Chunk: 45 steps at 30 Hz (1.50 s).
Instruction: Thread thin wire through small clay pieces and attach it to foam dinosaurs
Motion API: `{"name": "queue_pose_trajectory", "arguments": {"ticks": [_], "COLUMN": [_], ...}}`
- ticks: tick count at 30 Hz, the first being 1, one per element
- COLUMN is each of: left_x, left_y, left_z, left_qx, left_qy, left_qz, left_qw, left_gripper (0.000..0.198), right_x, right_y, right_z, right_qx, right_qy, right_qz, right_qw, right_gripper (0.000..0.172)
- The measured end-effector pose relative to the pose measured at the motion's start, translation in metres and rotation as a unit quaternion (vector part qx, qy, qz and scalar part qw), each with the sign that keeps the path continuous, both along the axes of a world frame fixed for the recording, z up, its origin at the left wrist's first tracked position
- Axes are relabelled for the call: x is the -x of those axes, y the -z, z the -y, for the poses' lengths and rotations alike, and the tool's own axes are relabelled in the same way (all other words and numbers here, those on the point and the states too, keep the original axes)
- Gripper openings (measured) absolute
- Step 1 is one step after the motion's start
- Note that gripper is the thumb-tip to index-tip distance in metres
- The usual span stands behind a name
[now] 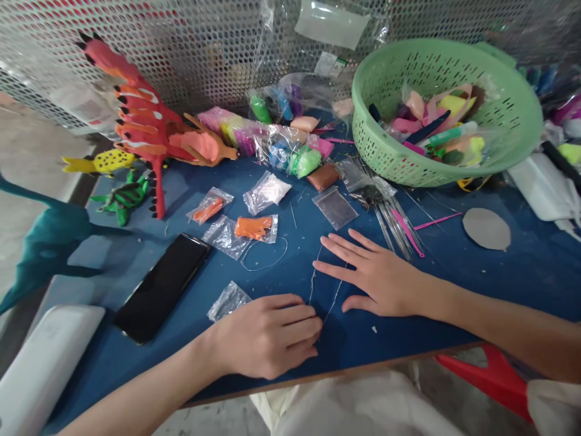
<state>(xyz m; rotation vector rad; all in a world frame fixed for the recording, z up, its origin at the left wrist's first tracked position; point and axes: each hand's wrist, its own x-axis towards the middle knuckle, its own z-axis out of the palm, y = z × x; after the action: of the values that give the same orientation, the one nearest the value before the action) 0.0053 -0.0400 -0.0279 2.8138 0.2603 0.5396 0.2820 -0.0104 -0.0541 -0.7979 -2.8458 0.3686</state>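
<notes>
A thin, partly twisted wire (336, 294) lies bent on the blue table in front of me, its strands running between my two hands. My left hand (275, 333) is closed near the front edge, fingers curled down over the wire's lower end; the fingertips are partly hidden. Flat on the table, my right hand (384, 275) has its fingers spread and touches the upper part of the wire. Left of it lies a loop of thin wire (264, 268). A small clear bag (228, 301) pokes out behind my left hand.
A black phone (162, 287) and clay animals, including a red dinosaur (149, 109), stand left. Small bags of orange clay (255, 228) lie mid-table. Behind are a green basket (385, 154) and bagged clay. Loose metal wires (394, 227) and a grey disc (486, 229) lie right.
</notes>
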Motion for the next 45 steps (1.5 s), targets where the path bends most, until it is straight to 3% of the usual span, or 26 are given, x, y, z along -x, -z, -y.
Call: {"name": "queue_pose_trajectory", "arguments": {"ticks": [5,11,21,30,35,39,45], "left_x": [-0.001,-0.001,-0.003,-0.002,0.0,0.002,0.004], "left_y": [0.001,0.004,-0.002,-0.001,0.003,0.004,0.002], "left_z": [-0.002,-0.002,-0.004,-0.005,-0.005,-0.007,-0.009], "left_qx": [0.025,0.029,0.038,0.027,0.018,0.011,0.051], "left_qy": [-0.002,0.003,-0.004,-0.001,-0.038,-0.105,-0.167], "left_qz": [-0.012,-0.01,-0.025,-0.032,-0.015,-0.03,-0.074], "left_qw": [1.0,1.0,0.999,0.999,0.999,0.994,0.982], "left_gripper": [0.013,0.013,0.009,0.012,0.01,0.007,0.014], "right_x": [-0.006,-0.003,-0.002,0.002,-0.006,-0.009,0.0], "right_y": [0.001,0.001,-0.002,-0.001,-0.003,-0.006,-0.005], "right_z": [-0.004,-0.003,0.001,0.001,-0.001,0.0,-0.002], "right_qx": [-0.044,-0.059,-0.06,0.001,-0.03,-0.03,0.04], "right_qy": [-0.095,-0.101,-0.074,-0.06,-0.107,-0.122,-0.055], "right_qz": [-0.06,-0.085,-0.08,-0.063,-0.036,-0.065,-0.095], "right_qw": [0.993,0.99,0.992,0.996,0.993,0.99,0.993], "right_gripper": [0.033,0.023,0.02,0.02,0.017,0.018,0.052]}}
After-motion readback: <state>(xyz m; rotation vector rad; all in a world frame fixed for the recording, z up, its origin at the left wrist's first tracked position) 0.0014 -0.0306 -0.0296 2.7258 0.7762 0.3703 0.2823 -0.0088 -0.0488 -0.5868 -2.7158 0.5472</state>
